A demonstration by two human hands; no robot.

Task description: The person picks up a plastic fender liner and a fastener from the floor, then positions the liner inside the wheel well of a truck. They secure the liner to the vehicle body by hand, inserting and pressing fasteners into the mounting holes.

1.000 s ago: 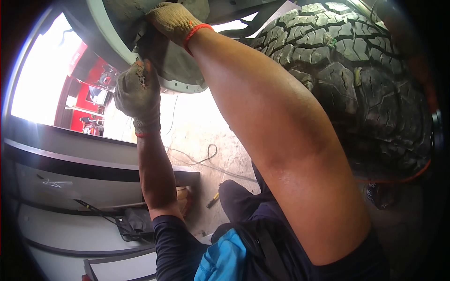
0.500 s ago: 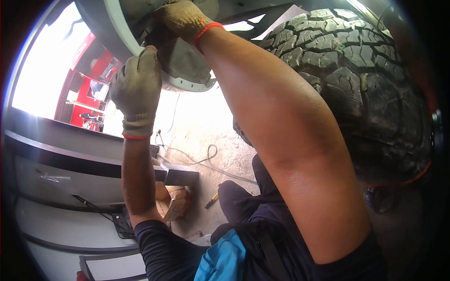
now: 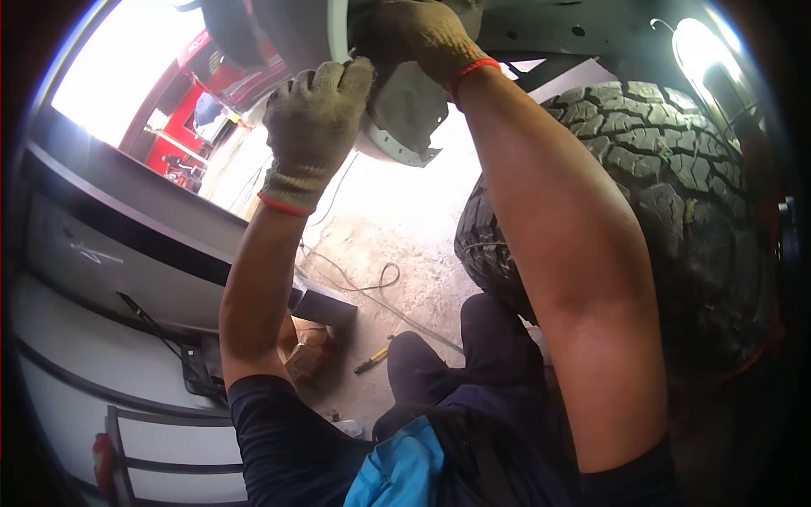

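Observation:
My left hand (image 3: 317,127), in a grey knit work glove with a red cuff edge, is closed at the lower end of a pale curved panel edge (image 3: 338,29). Whatever lies between its fingers is too small to make out. My right hand (image 3: 431,38), in a similar glove, reaches up behind that panel at the top; its fingertips are lost in shadow. Just below the hands hangs a grey curved liner (image 3: 405,114) with small holes along its rim. To the right of my right forearm stands a large knobbly tyre (image 3: 659,177).
A bright lamp (image 3: 705,55) shines at the upper right. On the floor lie a cable (image 3: 363,289) and a yellow-and-black tool (image 3: 372,361). A dark box-shaped block (image 3: 325,307) and a pale panelled surface (image 3: 76,338) are at the left. Red equipment (image 3: 173,135) stands farther back.
Both hands and the panel edge now appear farther right in the view, as the camera has shifted. My left hand remains closed at the panel's edge, and my right hand is still behind it.

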